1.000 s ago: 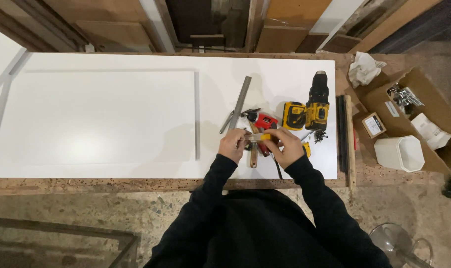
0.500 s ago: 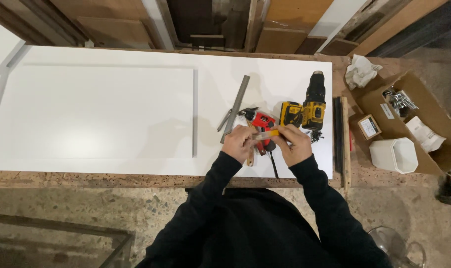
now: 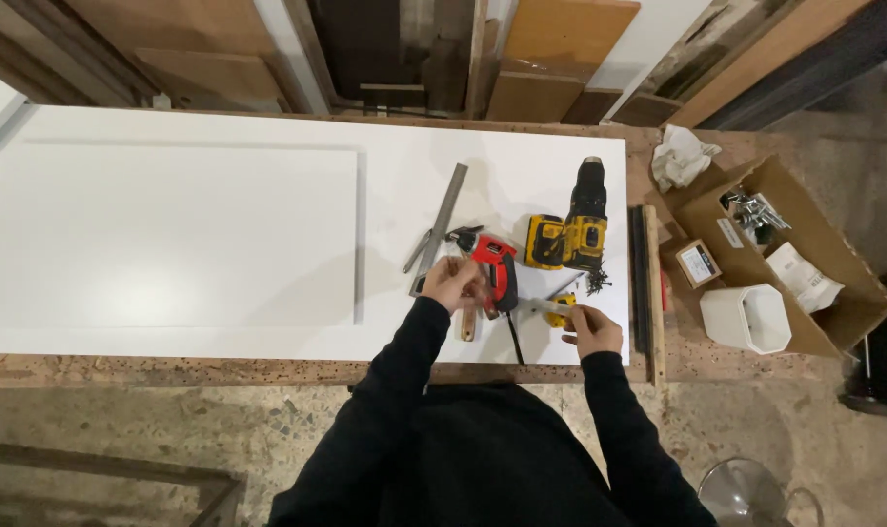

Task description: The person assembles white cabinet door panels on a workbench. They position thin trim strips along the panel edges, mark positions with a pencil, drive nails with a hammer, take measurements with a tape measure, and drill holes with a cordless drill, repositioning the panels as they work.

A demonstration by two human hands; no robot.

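White panel [image 3: 170, 234], flat and framed, covers most of the bench, with a grey metal ruler [image 3: 442, 226] lying on it at a slant. Next right, the left hand [image 3: 453, 283] is closed around a small item beside the red screwdriver [image 3: 494, 271] (what it grips is too hidden to tell). Half a second ago both hands were bunched together over the tools; now the right hand [image 3: 590, 330] has drawn away toward the near edge, pinching the end of a tape drawn out of the yellow tape measure [image 3: 561, 307]. The yellow-and-black drill [image 3: 575, 229] lies beyond, loose dark screws [image 3: 596, 283] beside it. A cardboard box [image 3: 834, 263] sits far right.
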